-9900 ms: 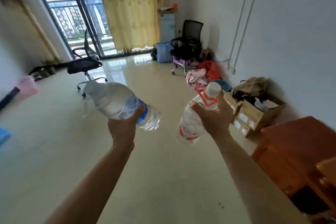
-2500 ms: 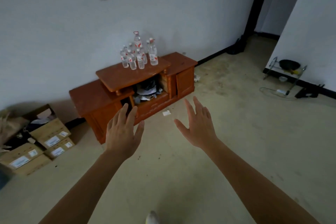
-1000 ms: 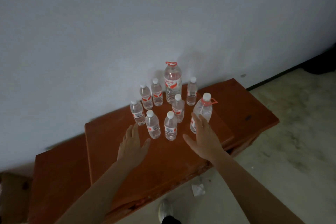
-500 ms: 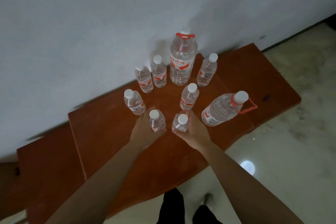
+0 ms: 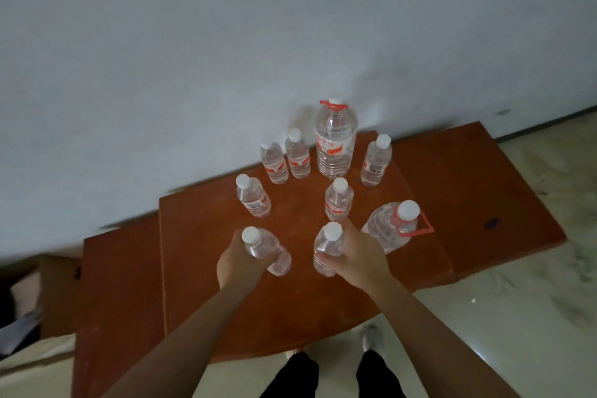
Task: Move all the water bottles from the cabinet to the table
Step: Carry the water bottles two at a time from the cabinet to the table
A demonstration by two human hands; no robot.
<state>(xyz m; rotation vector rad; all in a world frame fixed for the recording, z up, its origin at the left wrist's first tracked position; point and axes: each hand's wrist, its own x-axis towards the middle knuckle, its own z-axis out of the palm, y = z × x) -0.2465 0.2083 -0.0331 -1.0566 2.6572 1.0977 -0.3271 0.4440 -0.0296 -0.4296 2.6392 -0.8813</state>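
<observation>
Water bottles (image 5: 338, 203) on wood cabinet (image 5: 290, 307), wht wall (image 5: 226, 42)

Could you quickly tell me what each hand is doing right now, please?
Left hand: grips a small water bottle.
Right hand: grips another small bottle.

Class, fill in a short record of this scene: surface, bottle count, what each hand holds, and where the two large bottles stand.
Surface: wooden cabinet against a white wall
Bottles in view: nine, seven small and two large
Left hand: grips the left bottle, small, tilted
Right hand: grips the right bottle, small
Back large bottle: upright by the wall, red handle
Near large bottle: just right of the right hand, red handle
</observation>
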